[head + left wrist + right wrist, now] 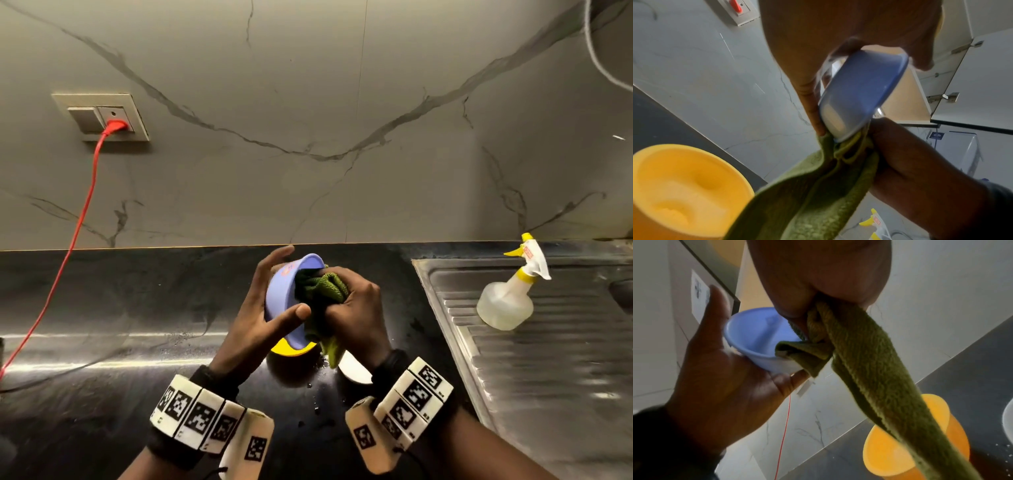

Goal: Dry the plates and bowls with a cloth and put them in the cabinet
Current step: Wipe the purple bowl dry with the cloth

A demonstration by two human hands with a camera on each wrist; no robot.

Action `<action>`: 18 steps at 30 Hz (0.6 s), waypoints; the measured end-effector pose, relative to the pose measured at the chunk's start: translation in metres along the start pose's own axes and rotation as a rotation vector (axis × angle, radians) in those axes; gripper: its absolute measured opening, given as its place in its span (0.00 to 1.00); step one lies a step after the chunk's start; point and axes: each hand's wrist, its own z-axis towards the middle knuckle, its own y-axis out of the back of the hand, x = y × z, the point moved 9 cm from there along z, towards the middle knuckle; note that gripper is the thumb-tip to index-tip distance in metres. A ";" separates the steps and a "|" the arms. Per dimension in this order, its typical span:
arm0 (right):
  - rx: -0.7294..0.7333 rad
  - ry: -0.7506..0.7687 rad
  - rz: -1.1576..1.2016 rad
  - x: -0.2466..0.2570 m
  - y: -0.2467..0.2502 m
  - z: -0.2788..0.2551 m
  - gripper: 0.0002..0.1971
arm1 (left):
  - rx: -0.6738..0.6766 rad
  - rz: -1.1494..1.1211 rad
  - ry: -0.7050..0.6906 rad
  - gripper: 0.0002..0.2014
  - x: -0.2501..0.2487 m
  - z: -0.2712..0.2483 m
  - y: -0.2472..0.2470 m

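Above the counter (137, 308), left fingers (274, 267) hold bowl (284, 294) mouth rightward, right fingers (356, 301) gripping cloth (322, 287).

2 bowls: blue (284, 298), yellow (291, 349); 1 plate (354, 370); 1 cloth (320, 291); 1 spray bottle (507, 298); 2 hands: left (260, 308), right (356, 308).

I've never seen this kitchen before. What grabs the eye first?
At centre, the left hand holds a tilted blue bowl while the right hand wipes inside it with a green cloth. A red cable runs from the wall socket at left.
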 end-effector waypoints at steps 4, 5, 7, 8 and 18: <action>0.003 -0.044 0.007 -0.006 -0.010 -0.010 0.20 | -0.128 0.023 -0.076 0.40 -0.005 -0.001 0.006; 0.006 -0.039 0.004 -0.006 -0.012 -0.014 0.21 | -0.159 0.011 -0.083 0.35 -0.004 0.000 0.010; 0.025 -0.028 0.008 -0.006 -0.016 -0.021 0.22 | -0.203 -0.016 -0.081 0.26 -0.001 0.004 0.018; 0.030 -0.020 0.007 -0.006 -0.015 -0.022 0.23 | -0.213 -0.030 -0.071 0.23 0.001 0.004 0.021; 0.064 0.251 -0.175 0.013 -0.008 -0.005 0.17 | -0.049 -0.024 0.092 0.24 0.018 0.009 0.014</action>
